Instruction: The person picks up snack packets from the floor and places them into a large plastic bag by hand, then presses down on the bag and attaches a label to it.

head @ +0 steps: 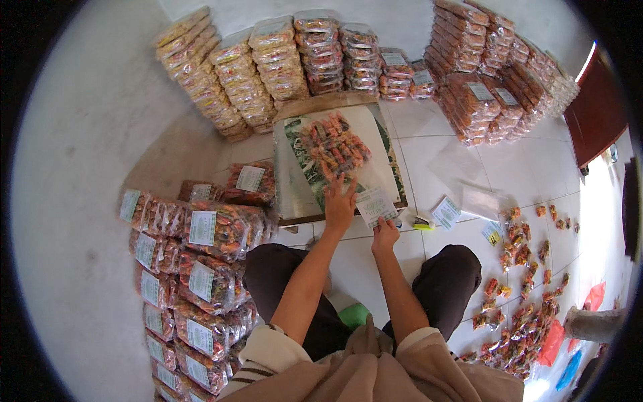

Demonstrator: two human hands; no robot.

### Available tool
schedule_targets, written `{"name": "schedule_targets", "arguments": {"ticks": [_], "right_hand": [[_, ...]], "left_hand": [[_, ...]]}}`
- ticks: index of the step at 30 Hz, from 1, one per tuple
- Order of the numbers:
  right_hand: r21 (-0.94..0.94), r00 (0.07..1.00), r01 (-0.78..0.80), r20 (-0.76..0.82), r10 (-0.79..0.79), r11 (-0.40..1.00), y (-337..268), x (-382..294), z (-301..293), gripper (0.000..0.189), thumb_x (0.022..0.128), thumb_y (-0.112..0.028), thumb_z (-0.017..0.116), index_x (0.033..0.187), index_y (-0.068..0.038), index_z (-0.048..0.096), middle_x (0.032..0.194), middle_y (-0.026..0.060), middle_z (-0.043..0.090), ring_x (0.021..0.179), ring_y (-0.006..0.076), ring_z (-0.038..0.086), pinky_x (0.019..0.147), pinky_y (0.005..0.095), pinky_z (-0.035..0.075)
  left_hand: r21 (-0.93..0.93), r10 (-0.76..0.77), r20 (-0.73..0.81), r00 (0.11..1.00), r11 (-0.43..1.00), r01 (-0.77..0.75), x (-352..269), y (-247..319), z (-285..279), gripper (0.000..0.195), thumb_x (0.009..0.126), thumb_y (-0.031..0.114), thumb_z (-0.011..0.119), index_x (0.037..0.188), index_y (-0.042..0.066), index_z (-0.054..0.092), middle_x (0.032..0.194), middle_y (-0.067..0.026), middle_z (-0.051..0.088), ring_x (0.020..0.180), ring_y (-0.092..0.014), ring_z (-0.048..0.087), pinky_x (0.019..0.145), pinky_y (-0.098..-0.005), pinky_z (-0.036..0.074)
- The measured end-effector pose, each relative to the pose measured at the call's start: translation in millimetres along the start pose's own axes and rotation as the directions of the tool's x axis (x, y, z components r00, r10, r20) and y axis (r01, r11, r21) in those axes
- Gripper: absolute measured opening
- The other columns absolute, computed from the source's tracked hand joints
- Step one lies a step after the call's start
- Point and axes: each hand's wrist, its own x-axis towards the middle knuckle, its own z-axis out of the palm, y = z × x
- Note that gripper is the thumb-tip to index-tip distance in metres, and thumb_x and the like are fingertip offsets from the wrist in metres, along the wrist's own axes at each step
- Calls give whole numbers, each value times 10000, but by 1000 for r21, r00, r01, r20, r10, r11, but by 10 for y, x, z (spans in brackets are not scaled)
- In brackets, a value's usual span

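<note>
A clear plastic bag of small wrapped snacks (335,145) lies flat on a low table (296,196) before me. My left hand (339,203) rests at the near end of this bag, fingers spread and palm down. Between thumb and fingers, my right hand (385,234) grips a white and green printed label card (376,207) by its lower edge. The card is tilted just right of my left hand, over the table's near edge. A stapler with a yellow-green base (423,223) sits on the floor to the right, beside a stack of similar cards (446,213).
Labelled snack bags (202,281) are piled to my left. Tall stacks of packed bags (274,60) line the wall, with more bags (469,108) at the back right. Loose snack packets (527,326) are scattered on the tiled floor at right, and flat clear bags (479,202) lie nearer.
</note>
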Motion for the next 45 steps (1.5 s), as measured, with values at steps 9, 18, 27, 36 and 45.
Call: {"name": "schedule_targets", "arguments": {"ticks": [9,18,27,36,45], "right_hand": [[79,998,-22,60,17,997,111,176,346,137,796,7,559,927,-26,537,870,39,563,780,133,556,646,247,459],[141,992,3,127,-21,990,302,171,596,105,804,1,569,880,-67,546,811,-5,558,711,89,521,609,219,404],[-61,959,88,273,-69,994,216,524,830,250,841,-80,556,1084,-28,528,860,22,554,796,113,526,691,265,433],[-484,383,821,861,-336,-304,164,150,329,494,830,-20,463,1305,-1,328,1387,150,265,1250,325,296,1007,437,288],[-248,278,794,960,-32,-556,-79,408,502,653,756,35,460,1362,-41,226,1422,90,226,1320,290,188,1053,483,194]], "left_hand": [[-149,105,39,994,984,-98,-27,-8,-177,456,905,319,418,1341,208,347,1371,-137,281,1282,-347,231,1025,-521,200],[-582,-426,-72,902,752,309,181,-465,51,517,909,394,412,1358,159,306,1376,-174,248,1289,-337,196,1036,-460,177],[-730,-458,75,886,580,362,260,-338,238,610,867,437,487,1387,236,236,1415,-180,153,1303,-368,135,1017,-497,196],[-786,-559,16,829,505,356,463,-656,376,665,842,502,491,1387,222,233,1433,-161,105,1318,-346,113,1026,-517,172],[-829,-510,47,859,460,318,566,-622,340,653,889,444,435,1405,161,151,1459,-120,32,1344,-293,54,1063,-450,144]]}}
